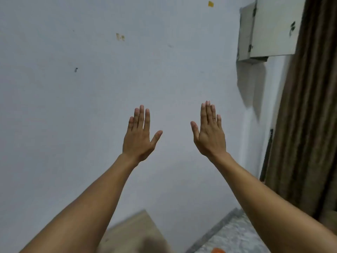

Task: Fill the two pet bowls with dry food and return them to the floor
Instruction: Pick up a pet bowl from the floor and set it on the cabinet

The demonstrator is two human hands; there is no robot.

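**Pale wall, brown curtain, speckled floor**

You are looking at a wall [91,106] that is showing a flat, pale grey-blue. It is carrying a small yellow scrap [211,3], a yellowish smudge [120,37] and a dark fleck [76,70]. The wall box [269,28] is showing off-white with dark fittings. To your right, the curtain [310,106] is hanging brown in vertical streaks. Below you, the floor [233,236] is showing grey-and-white speckle, a beige board [131,229] is lying beside it, and something orange [218,250] is peeking in at the bottom edge.
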